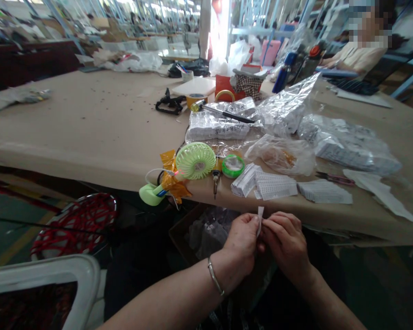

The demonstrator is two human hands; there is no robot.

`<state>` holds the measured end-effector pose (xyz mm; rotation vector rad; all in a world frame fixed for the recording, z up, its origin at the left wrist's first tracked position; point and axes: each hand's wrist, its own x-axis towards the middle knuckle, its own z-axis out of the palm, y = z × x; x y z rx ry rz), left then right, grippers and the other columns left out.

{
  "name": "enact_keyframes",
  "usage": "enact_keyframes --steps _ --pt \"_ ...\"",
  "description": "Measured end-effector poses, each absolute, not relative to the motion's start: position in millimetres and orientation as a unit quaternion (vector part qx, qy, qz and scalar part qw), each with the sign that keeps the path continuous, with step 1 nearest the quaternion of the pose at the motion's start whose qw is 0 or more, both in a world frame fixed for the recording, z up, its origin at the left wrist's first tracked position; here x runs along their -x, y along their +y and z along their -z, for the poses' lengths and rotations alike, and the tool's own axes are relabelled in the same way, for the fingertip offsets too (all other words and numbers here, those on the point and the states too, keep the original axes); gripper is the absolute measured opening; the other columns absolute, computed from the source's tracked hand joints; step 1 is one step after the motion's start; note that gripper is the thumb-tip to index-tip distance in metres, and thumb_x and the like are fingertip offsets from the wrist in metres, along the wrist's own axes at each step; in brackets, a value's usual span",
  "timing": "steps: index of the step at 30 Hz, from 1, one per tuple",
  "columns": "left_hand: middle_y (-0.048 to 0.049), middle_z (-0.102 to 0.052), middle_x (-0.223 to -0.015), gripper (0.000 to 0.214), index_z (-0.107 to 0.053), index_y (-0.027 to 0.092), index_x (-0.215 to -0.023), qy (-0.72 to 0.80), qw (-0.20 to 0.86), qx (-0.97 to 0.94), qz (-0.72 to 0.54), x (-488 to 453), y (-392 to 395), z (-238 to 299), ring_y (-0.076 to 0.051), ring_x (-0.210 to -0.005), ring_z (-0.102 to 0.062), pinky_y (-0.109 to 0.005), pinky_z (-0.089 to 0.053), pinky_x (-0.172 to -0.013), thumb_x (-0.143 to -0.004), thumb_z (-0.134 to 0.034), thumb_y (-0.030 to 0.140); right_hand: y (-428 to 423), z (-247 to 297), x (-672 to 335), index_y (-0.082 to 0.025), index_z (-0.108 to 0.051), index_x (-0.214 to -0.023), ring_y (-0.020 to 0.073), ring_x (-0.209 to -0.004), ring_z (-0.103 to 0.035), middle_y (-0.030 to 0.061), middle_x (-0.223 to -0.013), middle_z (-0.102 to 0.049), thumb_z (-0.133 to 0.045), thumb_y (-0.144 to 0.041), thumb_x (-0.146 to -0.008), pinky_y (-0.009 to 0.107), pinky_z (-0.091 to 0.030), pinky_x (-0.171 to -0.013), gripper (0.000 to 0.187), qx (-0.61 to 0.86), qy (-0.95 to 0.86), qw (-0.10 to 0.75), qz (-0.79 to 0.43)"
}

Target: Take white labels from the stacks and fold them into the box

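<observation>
Below the table's front edge, my left hand (241, 238) and my right hand (285, 238) meet, both pinched on a small white paper label (260, 216) that sticks up between the fingertips. A thin bracelet circles my left wrist. Just above the hands, on the table (89, 133), lie stacks of white printed labels (268, 184) and another stack (325, 192) to their right.
A green handheld fan (194, 160) lies at the table edge beside a green tape roll (232, 166) and a screwdriver (215, 179). Plastic bags of labels (344, 144) fill the right side. Scissors (333, 178) lie near them. Another person sits at the far right. A red woven stool (77, 224) stands left.
</observation>
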<state>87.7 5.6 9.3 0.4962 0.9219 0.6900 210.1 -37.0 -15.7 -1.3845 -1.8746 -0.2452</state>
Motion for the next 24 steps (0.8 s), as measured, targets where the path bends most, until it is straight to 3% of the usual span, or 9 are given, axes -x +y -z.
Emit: enact_keyframes --steps 4,8,11,16,21,24 --pt "0.0066 -0.044 -0.051 0.037 -0.051 0.016 -0.076 0.451 0.808 -0.243 -0.291 -79 2 -4 -0.004 -0.038 -0.038 -0.016 -0.013 -0.034 -0.071 -0.064 0.050 -28 8 -233 -0.017 -0.061 -0.107 0.0240 -0.100 -0.054 0.0086 -0.096 -0.063 -0.058 -0.016 -0.083 0.042 -0.044 -0.090 0.024 0.570 -0.730 0.352 0.134" --pt "0.0088 -0.040 -0.053 0.044 -0.051 0.017 -0.078 0.438 0.820 -0.233 -0.287 -70 4 0 -0.004 -0.039 -0.040 -0.016 -0.011 -0.034 -0.066 -0.069 0.055 -10 7 -247 -0.011 -0.052 -0.124 0.0298 -0.113 -0.048 0.0146 -0.116 -0.060 -0.058 -0.028 -0.084 0.047 -0.039 -0.097 0.044 0.613 -0.733 0.243 0.170" --pt "0.0060 -0.047 -0.056 0.040 -0.052 0.015 -0.077 0.432 0.828 -0.243 -0.262 -64 2 -1 -0.004 -0.042 -0.044 -0.016 -0.015 -0.036 -0.064 -0.073 0.047 -5 12 -250 -0.014 -0.055 -0.122 0.0287 -0.114 -0.048 0.0119 -0.119 -0.060 -0.056 -0.025 -0.085 0.046 -0.038 -0.098 0.038 0.617 -0.732 0.222 0.186" --pt "0.0021 -0.055 -0.058 0.027 -0.053 0.015 -0.075 0.466 0.798 -0.260 -0.279 -62 4 -3 -0.010 -0.051 -0.056 -0.018 -0.034 -0.044 -0.071 -0.069 0.037 -6 16 -259 -0.020 -0.065 -0.108 0.0234 -0.104 -0.056 0.0064 -0.107 -0.068 -0.057 -0.017 -0.084 0.041 -0.043 -0.094 0.025 0.592 -0.729 0.288 0.189" --pt "-0.0014 -0.061 -0.061 0.015 -0.053 0.015 -0.081 0.489 0.789 -0.252 -0.273 -68 12 -7 -0.012 -0.051 -0.057 -0.021 -0.040 -0.047 -0.079 -0.060 0.028 -11 4 -253 -0.023 -0.069 -0.096 0.0217 -0.098 -0.062 0.0047 -0.095 -0.070 -0.058 -0.014 -0.083 0.042 -0.049 -0.089 0.019 0.548 -0.722 0.397 0.146" --pt "-0.0015 -0.060 -0.061 0.019 -0.058 0.012 -0.080 0.451 0.808 -0.238 -0.293 -72 14 -8 -0.009 -0.048 -0.054 -0.021 -0.039 -0.047 -0.071 -0.068 0.027 -21 -3 -234 -0.027 -0.069 -0.096 0.0225 -0.103 -0.060 0.0036 -0.096 -0.070 -0.060 -0.013 -0.081 0.043 -0.050 -0.088 0.022 0.486 -0.762 0.421 0.077"
